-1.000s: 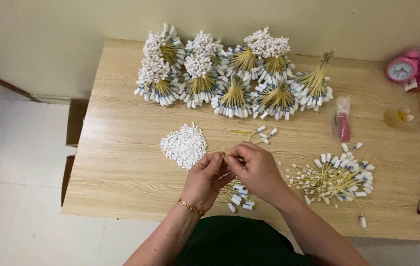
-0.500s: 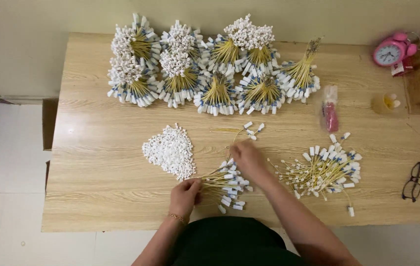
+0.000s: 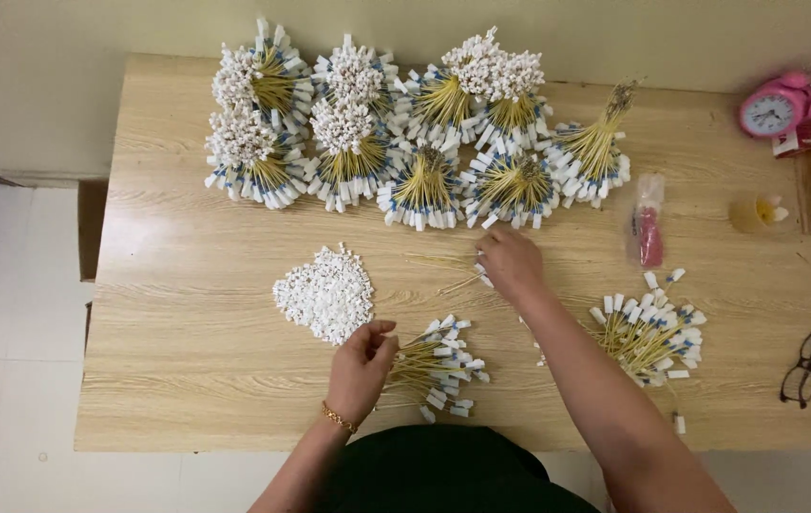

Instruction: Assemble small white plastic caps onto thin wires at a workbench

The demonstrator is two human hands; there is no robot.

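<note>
My left hand (image 3: 361, 368) rests at the near middle of the wooden table (image 3: 187, 285), its fingers closed on the stem end of a small fan of yellow sticks with white and blue tips (image 3: 438, 366). My right hand (image 3: 510, 263) stretches farther out, fingers down on a few loose thin sticks (image 3: 443, 271) and white pieces just below the big bundles. A heap of small white caps (image 3: 324, 293) lies left of both hands.
Several tied bundles of tipped sticks (image 3: 415, 133) line the table's far side. Another loose pile of sticks (image 3: 650, 328) lies right. A pink alarm clock (image 3: 778, 109), a small red packet (image 3: 650, 233), a yellow item (image 3: 757, 214) and glasses (image 3: 807, 366) sit at the right.
My right hand left the bunch near my left hand and reached forward to the loose sticks below the bundles. My left hand stayed holding the bunch.
</note>
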